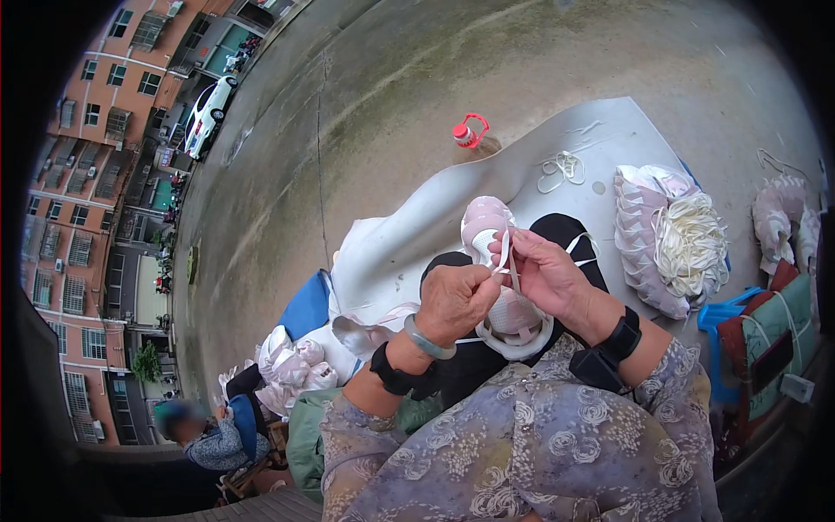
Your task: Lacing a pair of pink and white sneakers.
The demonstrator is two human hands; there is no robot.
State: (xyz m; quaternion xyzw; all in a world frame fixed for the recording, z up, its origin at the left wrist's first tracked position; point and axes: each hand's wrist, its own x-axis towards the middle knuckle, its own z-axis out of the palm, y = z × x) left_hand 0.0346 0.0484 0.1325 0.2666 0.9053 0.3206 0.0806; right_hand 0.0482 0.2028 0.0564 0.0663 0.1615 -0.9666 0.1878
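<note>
A pale pink and white sneaker (485,221) rests between my knees with its toe pointing away from me. Above its middle, both hands work close together on a flat white shoelace (505,247). My left hand (454,304) is closed, thumb and forefinger pinching the lace. My right hand (551,273) grips another stretch of it between thumb and fingertips. The lace's exact path through the shoe is partly hidden by my fingers.
A white sheet (417,228) covers the work surface, with a loose lace (564,170) on it. To the right sit overlapping pink shoes (635,239) and a heap of laces (691,245). Beyond stands a red-capped bottle (474,139). Another person (222,439) sits at lower left.
</note>
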